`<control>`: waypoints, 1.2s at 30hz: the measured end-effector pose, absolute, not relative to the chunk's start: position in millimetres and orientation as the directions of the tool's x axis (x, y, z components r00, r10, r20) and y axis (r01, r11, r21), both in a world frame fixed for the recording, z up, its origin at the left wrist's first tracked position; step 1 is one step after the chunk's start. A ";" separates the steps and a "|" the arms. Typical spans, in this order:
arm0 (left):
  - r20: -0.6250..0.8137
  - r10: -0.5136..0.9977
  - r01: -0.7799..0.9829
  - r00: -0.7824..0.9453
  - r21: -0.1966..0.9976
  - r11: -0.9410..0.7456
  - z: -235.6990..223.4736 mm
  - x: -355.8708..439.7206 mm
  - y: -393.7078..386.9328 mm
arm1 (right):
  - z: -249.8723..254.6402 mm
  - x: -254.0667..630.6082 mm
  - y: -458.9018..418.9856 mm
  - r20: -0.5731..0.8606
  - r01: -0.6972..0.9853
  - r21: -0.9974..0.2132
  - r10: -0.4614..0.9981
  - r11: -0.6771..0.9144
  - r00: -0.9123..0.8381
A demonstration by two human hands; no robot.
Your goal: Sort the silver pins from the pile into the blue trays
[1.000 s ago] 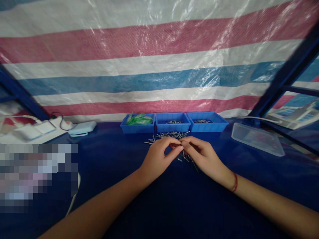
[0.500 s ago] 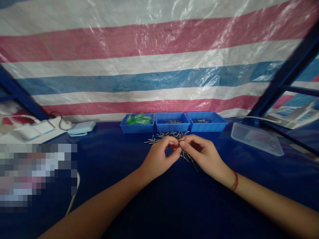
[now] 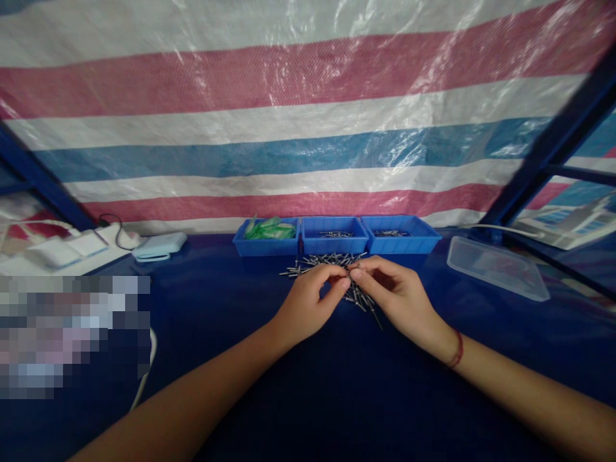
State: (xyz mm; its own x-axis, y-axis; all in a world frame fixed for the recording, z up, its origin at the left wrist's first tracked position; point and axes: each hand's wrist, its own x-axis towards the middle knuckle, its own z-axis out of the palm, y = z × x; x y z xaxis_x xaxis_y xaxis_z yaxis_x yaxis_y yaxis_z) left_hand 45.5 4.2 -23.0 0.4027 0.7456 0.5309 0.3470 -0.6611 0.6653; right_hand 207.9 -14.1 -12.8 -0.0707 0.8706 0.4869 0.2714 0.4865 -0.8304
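My left hand [image 3: 308, 301] and my right hand [image 3: 397, 295] meet fingertip to fingertip over a scattered pile of small metal pins [image 3: 322, 261] on the dark blue table. Both hands are pinched closed around something tiny between them, too small to name. More pins lie under and beside my right hand. Behind the pile stand three blue trays: the left tray [image 3: 266, 246] holds green pieces [image 3: 269, 229], the middle tray [image 3: 333, 246] and the right tray [image 3: 404, 244] each hold a few metal pins.
A clear plastic lid [image 3: 496, 276] lies at the right. A light blue box [image 3: 160, 246] and white items with a black cable [image 3: 113, 231] sit at the far left. A striped tarp [image 3: 308, 128] hangs behind. A white cord [image 3: 144, 378] runs at lower left.
Both hands stay pinched together and have shifted only slightly away from me over the pile; the fingers have worked a little at the small thing between them.
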 end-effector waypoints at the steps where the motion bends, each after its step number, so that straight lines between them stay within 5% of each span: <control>1: 0.533 0.737 0.340 0.415 0.660 -0.669 -22.9 45.5 3.8 | -13.0 208.0 -14.2 0.492 0.272 -0.827 0.867 0.493 -0.078; 14: 0.631 0.706 0.359 0.322 0.609 -0.708 -20.1 43.3 3.7 | -9.8 209.1 -16.2 0.527 0.323 -0.791 0.847 0.520 -0.072; 21: 0.634 0.714 0.360 0.297 0.618 -0.699 -21.4 43.0 4.2 | -11.3 211.8 -10.5 0.442 0.345 -0.798 0.869 0.494 -0.224; 26: 0.598 0.739 0.424 0.310 0.609 -0.670 -26.5 45.1 4.3 | -11.1 239.7 17.4 0.471 0.412 -0.830 0.868 0.376 0.157; 30: 0.520 0.761 0.620 0.388 0.464 -0.633 -26.0 45.9 -0.7 | -15.4 278.2 47.3 0.426 0.459 -0.864 0.788 0.208 0.445; 36: 0.405 0.776 0.752 0.484 0.261 -0.605 -27.7 43.7 -4.1 | -22.5 298.6 60.8 0.292 0.400 -0.914 0.788 0.063 0.542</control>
